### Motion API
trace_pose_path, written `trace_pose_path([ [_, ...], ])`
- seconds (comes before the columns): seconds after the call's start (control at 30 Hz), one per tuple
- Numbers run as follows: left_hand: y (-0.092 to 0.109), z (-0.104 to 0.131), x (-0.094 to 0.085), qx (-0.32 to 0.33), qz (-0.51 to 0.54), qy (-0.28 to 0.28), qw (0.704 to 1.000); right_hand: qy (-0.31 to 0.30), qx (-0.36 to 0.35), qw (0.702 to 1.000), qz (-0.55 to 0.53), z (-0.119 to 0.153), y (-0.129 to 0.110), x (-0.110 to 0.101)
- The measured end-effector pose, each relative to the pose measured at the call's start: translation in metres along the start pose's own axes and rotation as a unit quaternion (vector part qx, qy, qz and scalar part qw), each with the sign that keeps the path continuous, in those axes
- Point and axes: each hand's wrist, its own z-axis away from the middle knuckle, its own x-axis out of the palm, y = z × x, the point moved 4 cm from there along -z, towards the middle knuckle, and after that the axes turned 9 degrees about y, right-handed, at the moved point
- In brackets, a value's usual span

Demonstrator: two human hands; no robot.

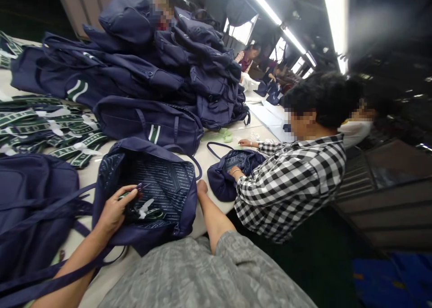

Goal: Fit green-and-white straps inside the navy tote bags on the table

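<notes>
A navy bag (192,200) gapes open in front of me, its dark lining (162,173) printed with rows of white lettering. My left hand (116,209) is at the mouth of the bag, fingers closed on a small dark pointed tool that looks like thread snips (140,187). Under those fingers shows a bit of green. Inside the bag lies a green-and-white striped strap (151,213) with a white wrap around it. My right hand (202,187) is against the bag's right side; its fingers are hidden, so its grip cannot be made out.
Navy bags (148,74) are heaped high at the back. Bundled green lettered straps (50,128) lie to the left, above another navy bag (33,209). To my right, a person in a checked shirt (290,177) handles a smaller-looking navy bag (222,182). More people work farther back.
</notes>
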Motion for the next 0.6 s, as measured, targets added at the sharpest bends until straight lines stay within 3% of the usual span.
trace_pose_path([
  [0.17, 0.006, 0.006, 0.004, -0.046, 0.029, 0.011, 0.998, -0.005, 0.027, 0.999, 0.044, 0.007, 0.010, -0.013],
  [0.37, 0.008, 0.004, 0.007, -0.037, 0.007, 0.012, 0.999, 0.011, -0.026, 0.994, -0.109, 0.025, 0.021, -0.062],
  [0.47, 0.012, 0.005, 0.011, -0.013, -0.002, 0.000, 1.000, 0.048, -0.064, 0.982, -0.169, 0.040, 0.001, -0.100],
  [0.53, 0.014, 0.006, 0.015, -0.003, 0.000, -0.008, 1.000, 0.075, -0.104, 0.965, -0.229, 0.056, -0.029, -0.123],
  [0.6, 0.016, 0.007, 0.019, 0.012, -0.001, -0.015, 1.000, 0.059, -0.130, 0.947, -0.289, 0.073, -0.064, -0.133],
])
